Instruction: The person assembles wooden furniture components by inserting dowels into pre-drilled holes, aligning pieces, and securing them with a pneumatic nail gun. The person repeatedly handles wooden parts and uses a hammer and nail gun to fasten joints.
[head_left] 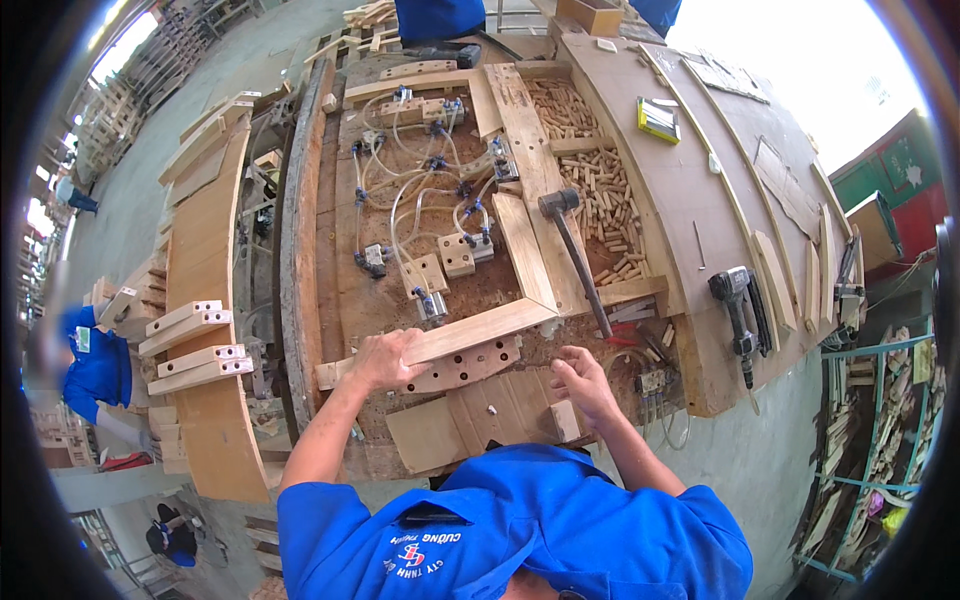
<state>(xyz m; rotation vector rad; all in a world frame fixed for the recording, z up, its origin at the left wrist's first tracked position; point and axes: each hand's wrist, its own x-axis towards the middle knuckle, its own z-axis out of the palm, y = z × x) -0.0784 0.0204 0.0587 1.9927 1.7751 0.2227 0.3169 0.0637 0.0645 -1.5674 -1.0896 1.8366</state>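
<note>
My left hand [383, 362] is closed over the near rail of a pale wooden frame [485, 330], toward its left end. The near rail meets a side rail at a mitred corner on the right. My right hand [587, 384] hangs to the right of that corner, loosely curled with fingers apart and nothing visible in it. Below it sits a small wooden block [566, 421]. A curved wooden piece with holes [462, 366] lies along the near rail. Inside the frame are small pneumatic cylinders [430, 305] and clear tubes. A hammer [582, 262] lies slanted right of the frame.
Wooden dowels [605, 200] fill a compartment on the right. A cordless drill [735, 310] and wooden strips [775, 280] lie on the right-hand board. Drilled wooden pieces [195, 365] rest on the left ledge. Cardboard [425, 435] lies at the near edge. Another person [95, 360] is at far left.
</note>
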